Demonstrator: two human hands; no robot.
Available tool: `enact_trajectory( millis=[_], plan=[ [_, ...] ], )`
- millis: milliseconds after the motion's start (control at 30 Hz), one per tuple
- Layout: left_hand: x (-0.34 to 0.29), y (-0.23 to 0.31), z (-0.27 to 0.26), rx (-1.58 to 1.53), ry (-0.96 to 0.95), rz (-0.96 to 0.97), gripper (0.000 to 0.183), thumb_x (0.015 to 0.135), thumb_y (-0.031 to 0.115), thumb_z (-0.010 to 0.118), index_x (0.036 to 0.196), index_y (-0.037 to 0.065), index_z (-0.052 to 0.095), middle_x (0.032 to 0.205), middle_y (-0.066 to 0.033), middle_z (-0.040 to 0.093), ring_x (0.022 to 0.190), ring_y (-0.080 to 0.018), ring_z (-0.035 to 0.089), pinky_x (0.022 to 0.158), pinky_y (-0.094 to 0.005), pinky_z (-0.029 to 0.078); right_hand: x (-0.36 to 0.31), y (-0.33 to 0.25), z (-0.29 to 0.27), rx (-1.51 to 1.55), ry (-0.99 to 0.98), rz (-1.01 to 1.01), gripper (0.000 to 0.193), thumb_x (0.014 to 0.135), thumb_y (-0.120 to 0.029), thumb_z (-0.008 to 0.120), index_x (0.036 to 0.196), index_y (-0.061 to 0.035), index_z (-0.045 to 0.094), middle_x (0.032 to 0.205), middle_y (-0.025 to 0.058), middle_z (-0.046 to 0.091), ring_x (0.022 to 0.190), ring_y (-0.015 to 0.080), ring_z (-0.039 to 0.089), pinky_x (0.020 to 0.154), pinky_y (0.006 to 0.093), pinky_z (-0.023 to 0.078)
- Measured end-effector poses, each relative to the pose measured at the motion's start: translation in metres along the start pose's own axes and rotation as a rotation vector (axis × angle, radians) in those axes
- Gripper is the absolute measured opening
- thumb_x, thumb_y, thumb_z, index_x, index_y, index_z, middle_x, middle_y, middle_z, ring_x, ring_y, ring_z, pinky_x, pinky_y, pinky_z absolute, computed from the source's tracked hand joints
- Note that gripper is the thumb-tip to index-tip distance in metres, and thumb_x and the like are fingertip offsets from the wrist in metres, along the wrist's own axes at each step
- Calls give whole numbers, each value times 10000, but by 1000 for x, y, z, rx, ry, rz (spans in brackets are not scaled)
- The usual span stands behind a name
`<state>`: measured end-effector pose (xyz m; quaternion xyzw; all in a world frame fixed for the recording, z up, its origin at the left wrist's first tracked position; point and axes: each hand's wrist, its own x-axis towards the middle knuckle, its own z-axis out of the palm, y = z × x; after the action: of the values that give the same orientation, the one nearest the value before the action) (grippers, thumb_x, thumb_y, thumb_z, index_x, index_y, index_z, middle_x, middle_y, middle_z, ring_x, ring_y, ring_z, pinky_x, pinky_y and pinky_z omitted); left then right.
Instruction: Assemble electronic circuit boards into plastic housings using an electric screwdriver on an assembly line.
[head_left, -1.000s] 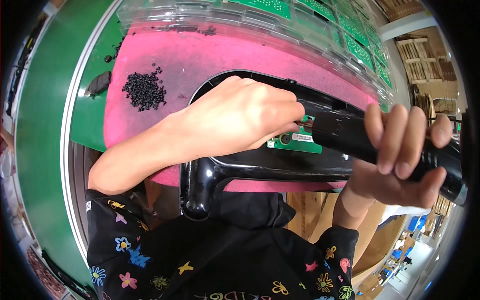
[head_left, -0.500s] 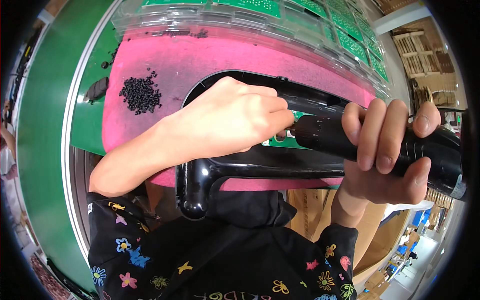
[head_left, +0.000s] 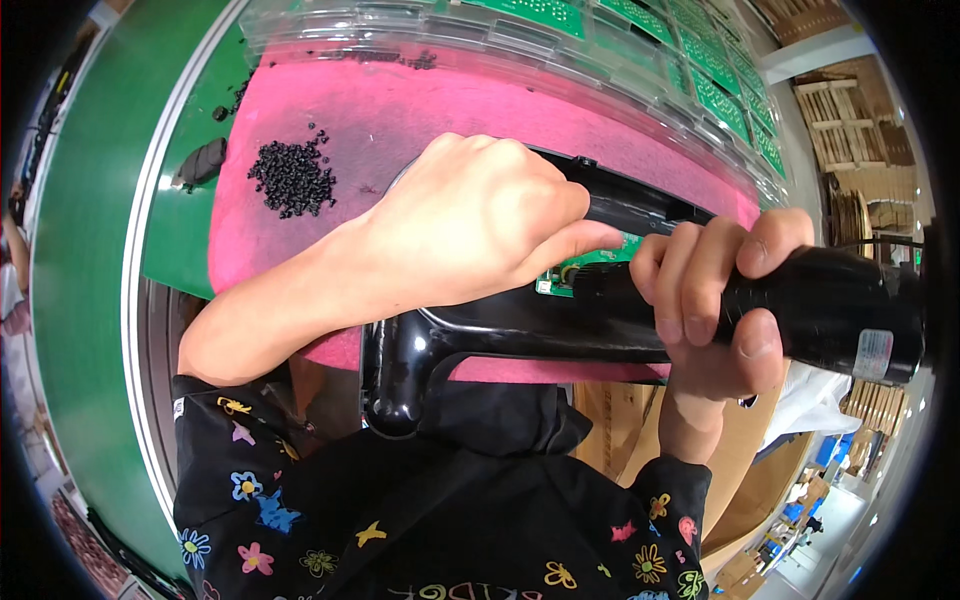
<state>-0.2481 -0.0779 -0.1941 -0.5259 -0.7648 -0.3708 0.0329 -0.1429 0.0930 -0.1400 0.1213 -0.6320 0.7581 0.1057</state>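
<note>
My right hand (head_left: 715, 295) is wrapped round a thick black electric screwdriver (head_left: 835, 305), tilted with its nose to the left. The nose is over a green circuit board (head_left: 548, 286), which lies in a glossy black plastic housing (head_left: 510, 325). My left hand (head_left: 495, 215) reaches across the housing, its fingers curled and its thumb pointing at the driver's nose. Whatever its fingers hold is hidden. The driver's bit cannot be seen. Left of my hand, a pile of small black screws (head_left: 292, 178) lies on the pink mat (head_left: 370, 110).
Clear plastic trays (head_left: 470, 45) of green circuit boards (head_left: 700, 60) line the mat's far side. A dark crumpled lump (head_left: 203, 160) and stray screws sit on the green surface at the left. Cardboard boxes (head_left: 735, 480) stand below the table at the right.
The screwdriver has moved left and lower over the board, its bit now out of sight. My left hand has turned, and its thumb now sticks out to the right. The view shifted slightly.
</note>
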Motion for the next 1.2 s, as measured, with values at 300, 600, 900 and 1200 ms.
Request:
enact_trajectory(
  millis=[300,600,900,1200],
  plan=[
    [0,0,4,-103,43,-71,188,873,148,676,821,16,553,714,-130,560,661,-353,580,544,-434,439,8,11,-4,-14,-306,-43,448,831,-313,780,1029,-130,422,629,-21,508,497,117,485,527,292,383],
    [-4,-6,8,-95,-25,40,163,823,70,662,944,8,571,843,-138,583,800,-372,599,653,-443,495,29,14,-14,75,-501,12,412,830,-279,767,1030,-112,448,592,-24,458,471,104,415,514,284,359],
    [-5,-8,5,-67,-146,45,213,784,114,700,934,16,585,862,-116,589,839,-341,611,672,-444,500,-1,4,8,-43,-75,50,386,854,-298,725,1052,-123,444,618,-28,483,505,112,464,539,291,374],
    [4,-6,9,-203,-81,235,141,804,102,713,891,43,618,836,-60,611,786,-265,620,634,-378,518,3,-12,-10,213,-62,-335,349,867,-298,707,1085,-129,493,667,-55,556,546,68,507,650,264,396]
  ],
)
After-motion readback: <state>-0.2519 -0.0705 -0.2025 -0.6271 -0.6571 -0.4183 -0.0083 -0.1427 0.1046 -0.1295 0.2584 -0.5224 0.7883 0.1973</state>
